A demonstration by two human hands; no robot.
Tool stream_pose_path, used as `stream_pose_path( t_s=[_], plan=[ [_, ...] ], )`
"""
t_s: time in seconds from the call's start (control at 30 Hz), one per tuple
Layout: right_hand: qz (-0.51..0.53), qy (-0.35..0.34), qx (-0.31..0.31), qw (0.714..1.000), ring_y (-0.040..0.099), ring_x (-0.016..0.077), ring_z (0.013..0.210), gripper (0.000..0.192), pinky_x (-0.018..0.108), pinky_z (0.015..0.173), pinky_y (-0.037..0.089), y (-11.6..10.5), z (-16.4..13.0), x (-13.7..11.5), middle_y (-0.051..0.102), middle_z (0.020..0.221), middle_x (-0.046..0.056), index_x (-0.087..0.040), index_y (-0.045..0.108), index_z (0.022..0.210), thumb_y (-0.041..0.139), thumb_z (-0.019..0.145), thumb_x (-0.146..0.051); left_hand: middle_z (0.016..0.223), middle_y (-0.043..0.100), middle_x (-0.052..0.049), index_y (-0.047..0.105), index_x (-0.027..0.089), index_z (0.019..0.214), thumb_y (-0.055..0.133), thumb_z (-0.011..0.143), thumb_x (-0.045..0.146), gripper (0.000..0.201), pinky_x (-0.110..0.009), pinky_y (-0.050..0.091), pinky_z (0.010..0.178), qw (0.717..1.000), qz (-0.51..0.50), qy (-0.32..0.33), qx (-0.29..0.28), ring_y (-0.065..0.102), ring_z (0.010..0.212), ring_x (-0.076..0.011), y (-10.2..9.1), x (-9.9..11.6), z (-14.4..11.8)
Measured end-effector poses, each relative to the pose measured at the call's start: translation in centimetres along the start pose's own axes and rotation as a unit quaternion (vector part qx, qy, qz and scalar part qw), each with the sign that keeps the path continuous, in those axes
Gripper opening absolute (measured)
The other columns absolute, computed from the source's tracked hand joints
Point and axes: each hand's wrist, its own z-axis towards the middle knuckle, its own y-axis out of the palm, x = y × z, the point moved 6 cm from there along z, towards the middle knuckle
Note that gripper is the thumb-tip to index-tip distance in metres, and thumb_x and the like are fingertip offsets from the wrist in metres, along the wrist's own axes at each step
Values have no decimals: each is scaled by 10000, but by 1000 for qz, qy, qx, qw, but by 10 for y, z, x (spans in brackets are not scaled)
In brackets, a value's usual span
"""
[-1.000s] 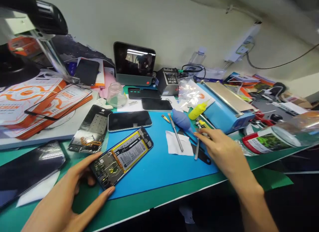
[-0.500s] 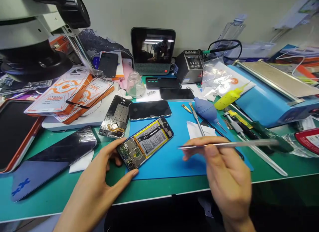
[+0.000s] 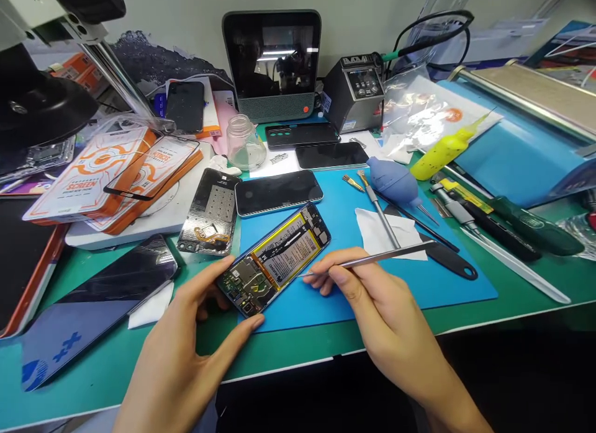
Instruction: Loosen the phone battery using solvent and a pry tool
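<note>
An opened phone (image 3: 274, 262) lies tilted over the blue mat, its yellow-edged battery and its circuit board bare. My left hand (image 3: 186, 334) grips the phone's lower left end between thumb and fingers. Pinched in my right hand (image 3: 372, 303) is a slim grey metal tool (image 3: 386, 255), whose thin tip points left at the phone's lower right edge near the battery. Whether the tip touches the phone, I cannot tell. A detached phone screen (image 3: 209, 213), back side up with a gold flex cable, rests just left of the opened phone. Behind it lies a dark-screened phone (image 3: 279, 192).
Orange-and-white boxes (image 3: 93, 172) are stacked at left beneath a microscope. A glass jar (image 3: 246, 144) and a display (image 3: 272, 67) stand at the back. Right of the mat (image 3: 447, 284) are a blue air blower (image 3: 393, 182), a yellow bottle (image 3: 442, 151) and a green-handled tool (image 3: 535, 225).
My right hand has moved left with the metal tool, bringing its tip to the phone's edge. My left hand keeps its grip on the phone. The camera view has shifted slightly.
</note>
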Motion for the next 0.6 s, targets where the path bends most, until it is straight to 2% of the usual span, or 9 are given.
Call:
stream_pose_path(
  t_s=[0.1,0.23,0.3,0.4,0.6],
  plan=[
    [-14,-3,-1,1000,829,31,989,258,78,930,624,1,-1,0,870,1114,-69,-293,825,1150,589,1251,-266,1460,742,-10,532,521,1691,773,1057,767,722,-308,761,853,1000,-3,-3,-5,806,1039,-211,1,0,-1],
    [-24,-3,2,1000,830,29,970,276,83,911,635,1,-1,-1,857,1104,-65,-281,788,1154,538,1267,-254,1553,692,-28,565,542,1654,747,1006,880,754,-457,773,899,996,-23,-86,1,815,1176,-309,5,-9,-6],
    [-28,-6,4,1000,832,29,976,283,82,912,633,1,0,-3,858,1110,-63,-278,782,1147,528,1266,-238,1534,700,-27,563,542,1656,759,1018,848,735,-424,778,865,998,-21,-65,-1,822,1152,-295,6,-8,-6],
    [-28,-12,-5,1000,835,37,999,273,86,916,630,3,1,-4,860,1108,-62,-283,799,1131,559,1249,-225,1423,729,-20,548,509,1676,767,1055,772,709,-315,776,835,1000,0,-7,1,808,1041,-224,4,-4,-3],
    [-23,-8,3,1000,831,59,985,266,131,916,642,4,1,-2,859,1105,-37,-268,794,1137,557,1255,-247,1461,693,-37,548,477,1683,768,1056,768,726,-300,775,871,1000,3,0,6,785,1061,-215,0,-4,0]
  ],
)
